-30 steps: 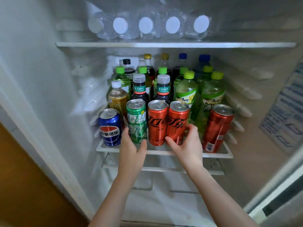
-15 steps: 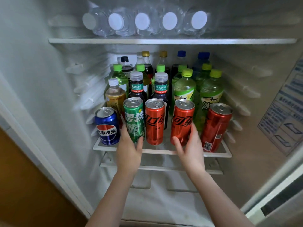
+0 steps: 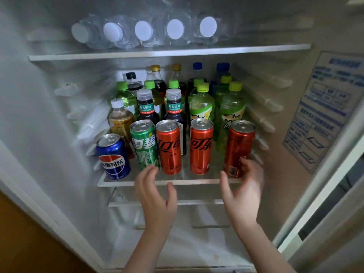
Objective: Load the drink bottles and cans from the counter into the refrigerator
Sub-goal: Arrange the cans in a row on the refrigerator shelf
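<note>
The cans (image 3: 170,148) stand along the front of the shelf (image 3: 122,181), since bottles (image 3: 201,107) fill its back. Both hands are spread before it: the left hand (image 3: 155,196) empty, the right hand (image 3: 243,192) blurred, perhaps touching the rightmost can (image 3: 239,146).

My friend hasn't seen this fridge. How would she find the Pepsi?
Go to the middle shelf, below the water bottles. Five cans line its front edge; the Pepsi can stands at the left end. It is the only blue one, shorter than its slim neighbours.

Refrigerator shelf (image 3: 177,182), frame centre: five cans (image 3: 170,148) in front, bottles (image 3: 201,107) behind; left hand (image 3: 155,196) spread below; right hand (image 3: 242,192) blurred beside rightmost can (image 3: 239,146).
</note>
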